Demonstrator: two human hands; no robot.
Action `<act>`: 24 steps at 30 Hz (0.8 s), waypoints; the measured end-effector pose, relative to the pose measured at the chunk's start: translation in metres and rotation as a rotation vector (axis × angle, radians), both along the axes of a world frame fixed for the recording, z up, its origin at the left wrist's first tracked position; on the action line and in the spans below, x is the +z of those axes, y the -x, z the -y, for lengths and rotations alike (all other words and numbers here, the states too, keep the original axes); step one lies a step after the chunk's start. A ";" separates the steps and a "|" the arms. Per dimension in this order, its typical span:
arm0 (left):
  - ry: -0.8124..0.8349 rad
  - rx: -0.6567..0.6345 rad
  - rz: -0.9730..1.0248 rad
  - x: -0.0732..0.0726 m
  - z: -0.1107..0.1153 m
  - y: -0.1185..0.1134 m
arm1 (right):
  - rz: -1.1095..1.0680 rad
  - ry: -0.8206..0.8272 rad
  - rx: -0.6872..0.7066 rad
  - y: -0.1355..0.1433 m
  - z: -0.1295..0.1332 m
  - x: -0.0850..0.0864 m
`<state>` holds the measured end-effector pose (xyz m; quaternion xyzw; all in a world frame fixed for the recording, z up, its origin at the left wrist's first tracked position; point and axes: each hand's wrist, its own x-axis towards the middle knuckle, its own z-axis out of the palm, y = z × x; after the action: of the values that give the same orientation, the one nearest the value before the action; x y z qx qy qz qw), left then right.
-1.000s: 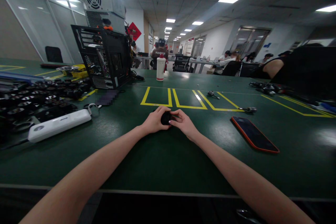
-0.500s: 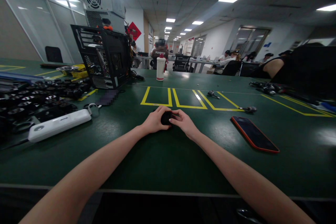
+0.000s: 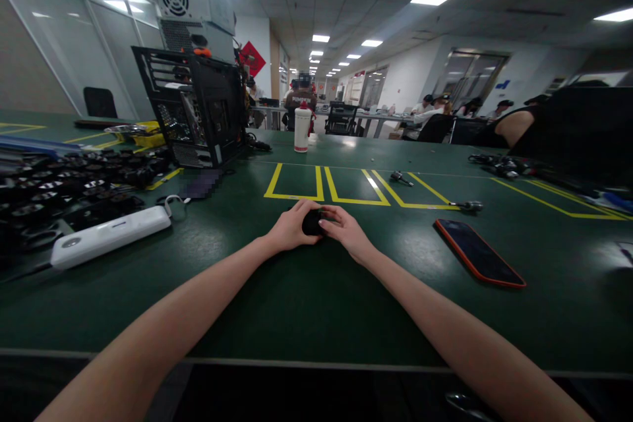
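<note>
A small dark, rounded object [image 3: 311,223] is held just above or on the green table, too dark to name its kind. My left hand [image 3: 293,227] is closed round its left side, thumb below and fingers over the top. At its right edge, my right hand [image 3: 343,229] has thumb and fingertips drawn together in a pinch against it. Whether a smaller part sits between those right fingertips cannot be made out. Both forearms reach in from the near edge of the table [image 3: 316,303].
A phone with an orange edge [image 3: 479,252] lies to the right. Small metal tools [image 3: 467,206] rest by the yellow tape. At left are a white power strip [image 3: 111,235], a heap of black parts [image 3: 89,178] and an open computer case [image 3: 198,109]. A white cup [image 3: 301,130] stands behind.
My hands and the dark object stay in nearly the same place, with only a slight shift of the fingers. A thin, unclear object has appeared at the far right edge.
</note>
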<state>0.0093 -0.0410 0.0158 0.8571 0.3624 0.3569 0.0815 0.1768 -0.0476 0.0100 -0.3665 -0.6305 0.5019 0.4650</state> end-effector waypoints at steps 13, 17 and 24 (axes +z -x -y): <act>0.011 0.003 0.009 0.001 0.001 0.000 | -0.002 0.004 0.010 0.000 0.003 0.002; 0.002 0.002 0.005 0.001 0.000 0.000 | 0.002 0.068 0.004 -0.001 0.002 0.004; 0.001 -0.009 0.014 0.000 0.001 0.001 | -0.062 -0.006 0.093 -0.003 -0.002 -0.004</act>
<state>0.0082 -0.0420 0.0159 0.8563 0.3581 0.3621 0.0861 0.1800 -0.0454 0.0059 -0.3198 -0.6337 0.5322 0.4614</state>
